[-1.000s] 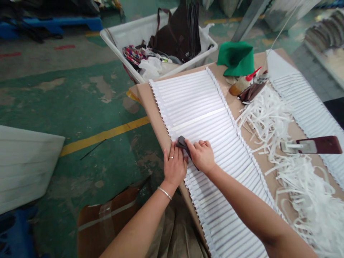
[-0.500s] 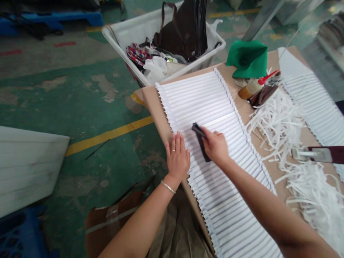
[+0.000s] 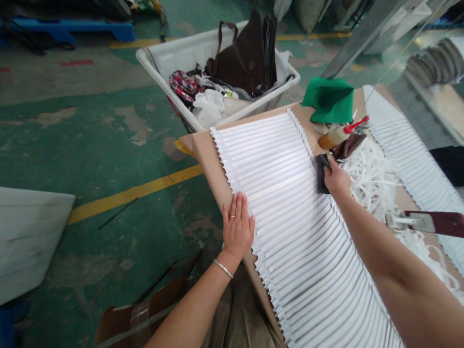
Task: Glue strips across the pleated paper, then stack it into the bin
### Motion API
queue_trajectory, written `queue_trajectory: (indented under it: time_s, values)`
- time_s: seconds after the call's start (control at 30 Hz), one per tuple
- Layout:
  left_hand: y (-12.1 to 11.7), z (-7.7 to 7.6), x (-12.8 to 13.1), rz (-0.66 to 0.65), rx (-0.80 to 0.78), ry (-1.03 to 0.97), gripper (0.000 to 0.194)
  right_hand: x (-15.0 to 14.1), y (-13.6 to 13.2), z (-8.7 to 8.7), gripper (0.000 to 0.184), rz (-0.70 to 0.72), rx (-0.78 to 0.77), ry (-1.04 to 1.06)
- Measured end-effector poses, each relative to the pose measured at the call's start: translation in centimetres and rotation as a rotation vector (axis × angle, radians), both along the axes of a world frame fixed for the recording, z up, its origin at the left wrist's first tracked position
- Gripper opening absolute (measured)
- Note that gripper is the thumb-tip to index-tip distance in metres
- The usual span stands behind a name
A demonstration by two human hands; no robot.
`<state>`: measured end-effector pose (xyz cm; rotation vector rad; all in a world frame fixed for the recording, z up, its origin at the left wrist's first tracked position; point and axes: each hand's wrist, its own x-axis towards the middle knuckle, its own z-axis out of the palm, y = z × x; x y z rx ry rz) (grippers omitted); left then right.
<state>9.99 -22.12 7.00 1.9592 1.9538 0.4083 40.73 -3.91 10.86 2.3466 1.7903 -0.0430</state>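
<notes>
Green workshop floor [image 3: 108, 140]; white bin [image 3: 170, 53] at 12 o'clock. Left hand [image 3: 237, 227] flat, fingers spread, on overlapped white strips [image 3: 286, 203]. Right hand [image 3: 336, 179] gripped dark pad [image 3: 321, 173] beside paper shreds [image 3: 373, 179].

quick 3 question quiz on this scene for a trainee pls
1. True or false: the left hand lies flat on the near edge of the white overlapped strips.
2. What does the right hand hold? A) green cloth B) dark pad C) glue bottle
3. Fill in: the green cloth lies at the far end of the ___.

Key: 1 true. 2 B, the dark pad, at the strips' right edge. 3 table.
</notes>
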Motion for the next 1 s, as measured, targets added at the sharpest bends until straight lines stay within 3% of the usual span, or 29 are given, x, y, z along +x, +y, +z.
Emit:
queue_trajectory:
  time_s: [0.07, 0.17, 0.23, 0.3, 0.4, 0.5, 0.57, 0.63, 0.73, 0.77, 0.8, 0.87, 0.97, 1.0]
  values:
    - [1.6, 0.5, -0.6, 0.041, 0.018, 0.015, 0.065, -4.7, -1.8, 0.4, 0.05, 0.154, 0.127, 0.087]
    - [4.3, 0.9, -1.2, 0.012, -0.002, 0.068, 0.062, -12.9, -5.0, 0.1, 0.049, 0.674, -0.059, 0.309]
    - [5.6, 0.7, -1.4, -0.034, -0.034, 0.103, 0.061, -15.3, -5.4, -0.4, 0.048, 0.811, -0.098, 0.29]
    - [6.2, 0.3, -1.3, -0.043, -0.051, 0.127, 0.062, -13.8, -3.7, -1.0, 0.046, 0.697, -0.056, 0.191]
    - [5.8, -0.2, -1.2, -0.033, -0.049, 0.127, 0.063, -6.6, 1.3, -1.1, 0.044, 0.307, -0.016, 0.031]
    - [5.4, -0.2, -1.4, -0.029, -0.041, 0.099, 0.063, -1.4, 5.3, -0.1, 0.044, 0.11, -0.046, -0.017]
    - [6.0, 0.1, -1.8, -0.01, -0.021, 0.072, 0.063, -2.6, 5.8, 0.8, 0.047, 0.075, -0.005, -0.008]
    - [7.8, 0.5, -2.6, 0.032, 0.011, 0.066, 0.063, -7.6, 4.7, 1.2, 0.049, 0.16, 0.051, 0.062]
    - [12.1, 0.7, -4.1, 0.045, 0.029, 0.125, 0.063, -16.8, 2.1, 0.6, 0.048, 0.645, -0.059, 0.293]
    - [13.5, 0.5, -4.5, 0.022, 0.02, 0.151, 0.063, -18.7, 1.8, 0.2, 0.047, 0.773, -0.095, 0.315]
    - [14.6, 0.3, -4.9, -0.001, 0.005, 0.175, 0.063, -19.5, 2.0, -0.3, 0.045, 0.816, -0.104, 0.308]
    - [16.1, -0.2, -5.5, -0.033, -0.025, 0.212, 0.064, -17.7, 4.0, -1.4, 0.043, 0.704, -0.074, 0.22]
    - [16.5, -0.8, -6.0, -0.035, -0.053, 0.228, 0.064, -9.9, 9.6, -2.5, 0.041, 0.355, 0.013, 0.025]
    - [16.5, -0.9, -6.2, -0.034, -0.056, 0.217, 0.064, -7.6, 11.5, -2.5, 0.041, 0.299, 0.009, -0.013]
